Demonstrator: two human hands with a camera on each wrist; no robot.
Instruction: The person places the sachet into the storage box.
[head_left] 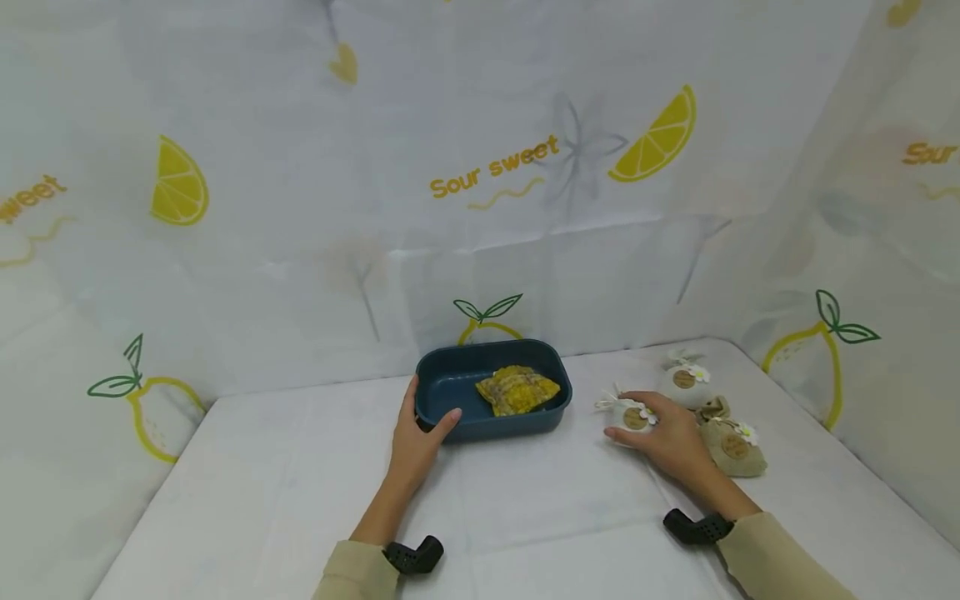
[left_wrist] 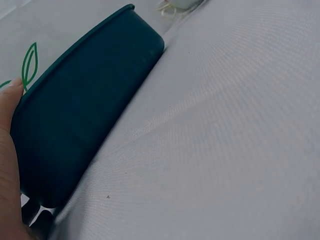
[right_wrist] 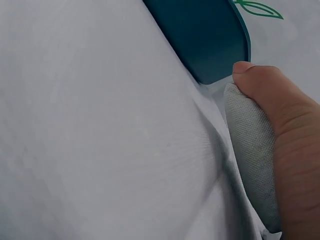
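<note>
A dark teal rectangular tub (head_left: 450, 427) stands on the white-covered table, and a yellow patterned sachet (head_left: 517, 390) lies inside it. My left hand (head_left: 414, 443) holds the tub's left end, thumb at the front rim; the left wrist view shows the tub's outer side (left_wrist: 90, 105) beside that hand. To the right of the tub, my right hand (head_left: 671, 437) grips a small white drawstring pouch (head_left: 633, 417) with a round brown label and a white flower. In the right wrist view the thumb presses along the pouch's pale cloth (right_wrist: 250, 150).
Behind the right hand sits another white pouch (head_left: 686, 383) with a flower. A beige pouch (head_left: 735, 450) lies to its front right, close to the right wrist. Cloth printed with lemons forms the back wall (head_left: 300, 208) and sides. Creases run across the table cover (head_left: 555, 517).
</note>
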